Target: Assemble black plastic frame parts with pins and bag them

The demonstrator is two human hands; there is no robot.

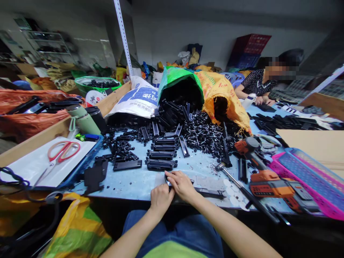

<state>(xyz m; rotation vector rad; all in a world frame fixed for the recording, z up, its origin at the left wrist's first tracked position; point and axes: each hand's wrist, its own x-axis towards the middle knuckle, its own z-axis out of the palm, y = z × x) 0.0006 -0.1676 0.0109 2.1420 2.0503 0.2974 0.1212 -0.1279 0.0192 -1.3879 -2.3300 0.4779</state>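
My left hand (161, 196) is closed at the near edge of the table, its thumb against my right hand (182, 184). The right hand's fingers are bent over a small dark part (167, 178), mostly covered by both hands. A long black plastic piece (209, 192) lies on the table just right of my right hand. Beyond the hands sits a stack of black plastic assemblies (161, 164) in rows. A single black bar (127, 165) lies to their left, near a flat black bracket (96, 175).
An orange cordless drill (271, 184) and a hammer (239, 184) lie at right, by a pink basket (309, 186). Scissors (63, 152) rest on a tray at left. A green sack (182, 80) and yellow sack (217, 89) spill black parts. A co-worker (258, 82) sits across.
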